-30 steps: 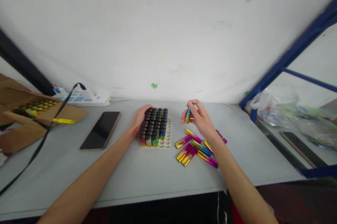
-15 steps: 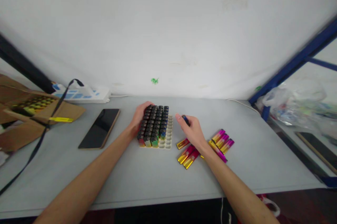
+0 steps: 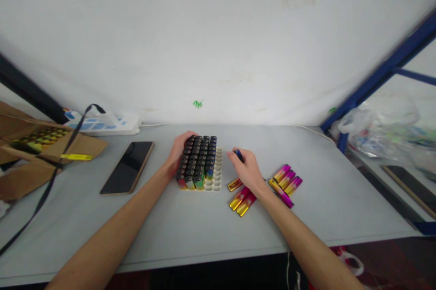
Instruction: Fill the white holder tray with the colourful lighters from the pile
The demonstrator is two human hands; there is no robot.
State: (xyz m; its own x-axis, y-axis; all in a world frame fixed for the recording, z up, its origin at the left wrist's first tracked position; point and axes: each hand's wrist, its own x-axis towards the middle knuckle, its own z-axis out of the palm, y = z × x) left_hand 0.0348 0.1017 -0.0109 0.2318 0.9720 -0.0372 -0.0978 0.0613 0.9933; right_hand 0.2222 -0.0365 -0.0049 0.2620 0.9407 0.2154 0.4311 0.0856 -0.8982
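Observation:
A cream tray [image 3: 216,176] on the grey table [image 3: 190,222] holds many upright lighters [image 3: 199,158] with black tops; its right column of holes stands empty. My left hand [image 3: 177,151] rests against the tray's left side. Just right of the tray, my right hand [image 3: 247,169] is closed around one lighter [image 3: 239,154], whose dark top sticks out above the fingers. Several loose pink-and-gold lighters [image 3: 285,178] lie on the table around and behind that hand.
A black phone [image 3: 127,166] lies left of the tray. A white power strip [image 3: 102,122] sits by the wall, a cardboard box [image 3: 37,144] of lighters at far left with a black strap [image 3: 51,176] across it. A blue frame [image 3: 374,81] and plastic bags [image 3: 378,128] stand at right.
My right hand came down from above the loose lighters to the table beside the tray, still holding a lighter. The left hand stayed on the tray.

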